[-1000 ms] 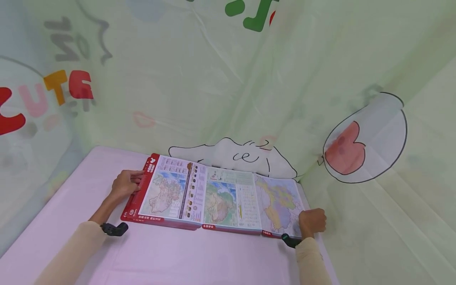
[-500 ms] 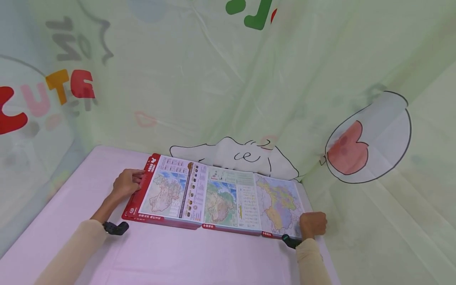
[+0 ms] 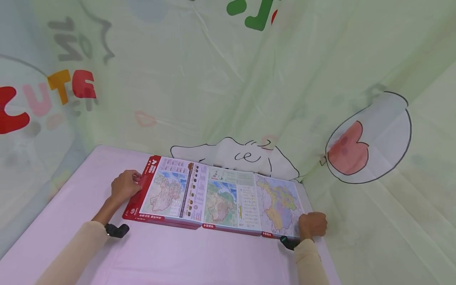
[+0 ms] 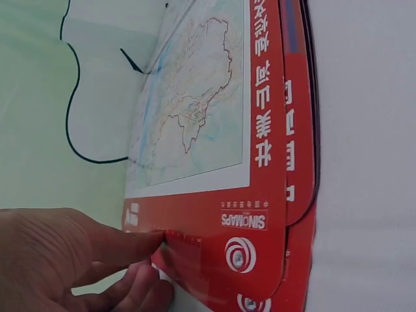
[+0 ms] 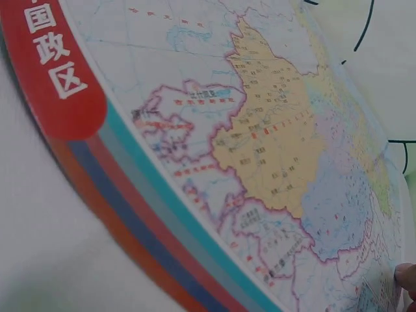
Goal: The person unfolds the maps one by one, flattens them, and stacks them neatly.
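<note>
My left hand (image 3: 124, 185) has the red end of the map (image 3: 221, 202) in a pinch, one finger up on the cover, others tucked at its rim! The map lies spread in three panels, right along the far edge of the table (image 3: 196, 253). Over at the right edge, my right hand (image 3: 312, 225) is curled, gripping the other end. Behind hangs a pale green curtain (image 3: 160, 79), red heart (image 3: 349, 152) and all!
</note>
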`<state>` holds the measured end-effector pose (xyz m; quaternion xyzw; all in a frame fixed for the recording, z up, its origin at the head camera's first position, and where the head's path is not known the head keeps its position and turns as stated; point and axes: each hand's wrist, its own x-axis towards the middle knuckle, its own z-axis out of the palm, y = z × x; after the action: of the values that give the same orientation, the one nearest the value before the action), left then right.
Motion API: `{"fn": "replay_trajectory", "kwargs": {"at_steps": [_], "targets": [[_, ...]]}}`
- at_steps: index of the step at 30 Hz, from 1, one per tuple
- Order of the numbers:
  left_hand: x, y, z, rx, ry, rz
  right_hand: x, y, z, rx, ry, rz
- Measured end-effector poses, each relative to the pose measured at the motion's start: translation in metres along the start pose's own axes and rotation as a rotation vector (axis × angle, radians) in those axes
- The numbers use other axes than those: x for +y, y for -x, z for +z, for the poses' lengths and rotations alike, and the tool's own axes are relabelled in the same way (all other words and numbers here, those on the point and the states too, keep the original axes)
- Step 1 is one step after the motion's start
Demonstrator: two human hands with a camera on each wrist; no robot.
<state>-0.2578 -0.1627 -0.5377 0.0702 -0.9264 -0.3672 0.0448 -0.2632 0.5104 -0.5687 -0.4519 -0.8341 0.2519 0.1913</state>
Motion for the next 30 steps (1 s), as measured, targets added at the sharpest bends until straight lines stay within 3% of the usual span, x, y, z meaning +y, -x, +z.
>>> {"fn": "replay_trajectory", "kwargs": {"at_steps": [4,8,13,18,21,26,30], "targets": [[-0.003,-0.005,0.001,-0.003,0.006,0.024,0.006,0.004,0.002,0.035,-0.003,-0.017],[-0.006,-0.013,0.002,0.035,0.019,0.091,0.010,0.012,0.006,0.079,-0.023,-0.047],[-0.014,-0.028,0.005,0.024,-0.024,0.202,-0.002,0.034,0.008,0.107,-0.087,-0.191],[-0.021,-0.047,0.011,-0.003,-0.110,0.273,-0.040,0.073,-0.001,0.077,-0.180,-0.420],[-0.023,-0.056,0.013,-0.019,-0.161,0.286,-0.060,0.100,-0.003,0.037,-0.218,-0.610],[-0.024,-0.065,0.017,-0.062,-0.206,0.288,-0.082,0.153,-0.001,-0.164,-0.197,-0.952],[-0.024,-0.072,0.021,-0.073,-0.218,0.294,-0.090,0.195,0.006,-0.315,-0.120,-1.139]]}}
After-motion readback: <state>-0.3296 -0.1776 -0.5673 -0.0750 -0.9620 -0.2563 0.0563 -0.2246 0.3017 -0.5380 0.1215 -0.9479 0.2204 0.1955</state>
